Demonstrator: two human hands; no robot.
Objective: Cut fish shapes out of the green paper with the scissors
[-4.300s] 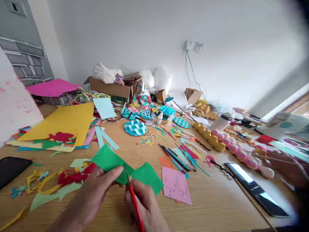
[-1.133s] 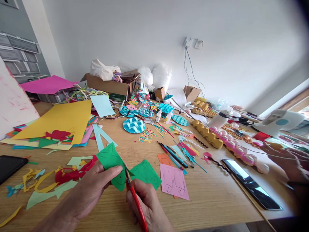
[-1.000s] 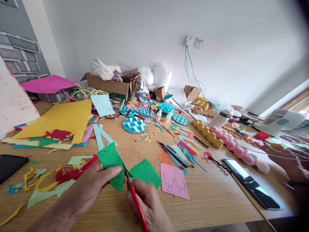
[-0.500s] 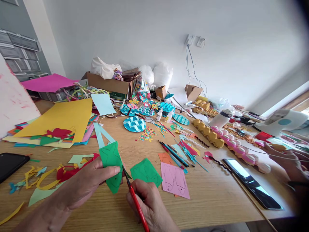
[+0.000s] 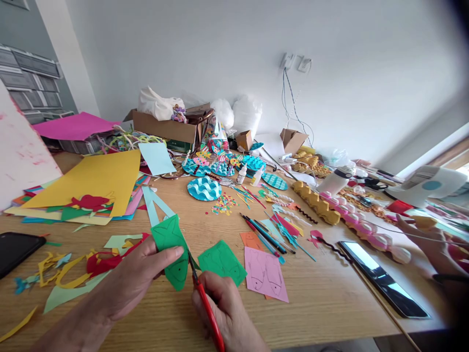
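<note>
Between the thumb and fingers of my left hand is a piece of green paper with a fish drawn on it in dark line. My right hand is closed round red-handled scissors, whose blades meet the right edge of that paper. Just beyond my right hand lies another green paper with pencilled shapes. A pink paper with two drawn fish rests to its right, partly over an orange paper.
Paper scraps and a dark phone lie at left, beside a yellow sheet. Pencils, a blue wavy disc, glue bottles and a second phone spread rightward. Another person's hand is at far right.
My left hand has turned the green paper slightly, and its fish head shows more. The scissors have shifted a little beside it. At far right the other person's hand has moved.
</note>
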